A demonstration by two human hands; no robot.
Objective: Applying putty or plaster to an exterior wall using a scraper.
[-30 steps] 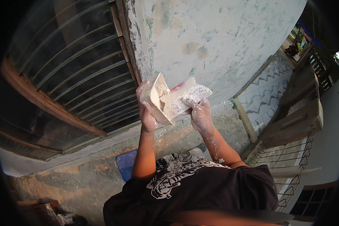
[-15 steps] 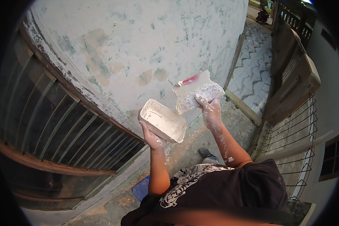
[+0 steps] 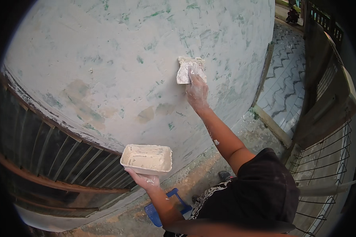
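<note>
Up at the patchy wall [image 3: 118, 59], the right hand [image 3: 197, 93] grips a white-smeared scraper [image 3: 183, 75]; lower down, the left hand [image 3: 145, 180] clasps a tub [image 3: 147, 160] from below.

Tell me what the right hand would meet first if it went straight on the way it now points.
Most likely the patchy white-and-green wall, met first by the flat, white-smeared spreader in the right hand. Whether the spreader touches it is unclear.
</note>
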